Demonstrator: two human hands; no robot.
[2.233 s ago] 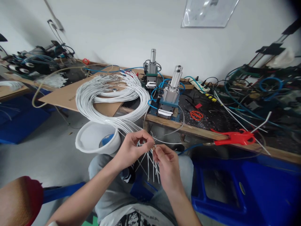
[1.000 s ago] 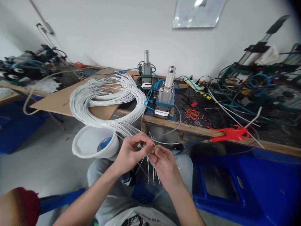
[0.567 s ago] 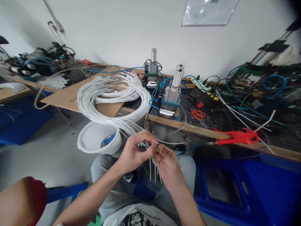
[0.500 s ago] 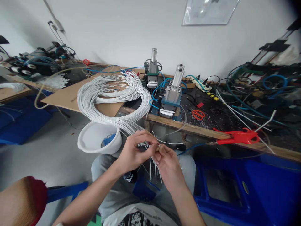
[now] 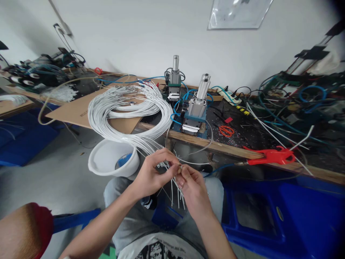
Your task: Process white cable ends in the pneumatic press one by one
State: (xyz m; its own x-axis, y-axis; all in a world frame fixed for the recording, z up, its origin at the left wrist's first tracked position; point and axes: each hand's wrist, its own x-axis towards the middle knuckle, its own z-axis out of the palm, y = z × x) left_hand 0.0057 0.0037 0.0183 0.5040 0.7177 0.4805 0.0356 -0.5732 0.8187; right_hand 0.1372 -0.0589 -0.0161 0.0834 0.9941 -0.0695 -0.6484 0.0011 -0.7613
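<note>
A large coil of thin white wires (image 5: 126,111) lies on the workbench, and its loose ends hang off the front edge down over my lap. My left hand (image 5: 152,172) is closed around a bunch of those wire ends (image 5: 175,190). Fingertip to fingertip with it, my right hand (image 5: 192,189) pinches the tip of one white wire, where a small metal terminal (image 5: 179,166) shows. Both hands are held above my knees, just in front of the bench edge.
Two pneumatic press machines (image 5: 195,109) with blue hoses stand on the bench behind the hands. A white bucket (image 5: 113,158) sits on the floor to the left, blue plastic crates (image 5: 280,216) to the right. Red pliers (image 5: 269,156), orange scissors (image 5: 225,130) and tangled cables lie on the bench.
My hands have stayed together at the wire ends with only small finger movements. The view swung slightly left and back.
</note>
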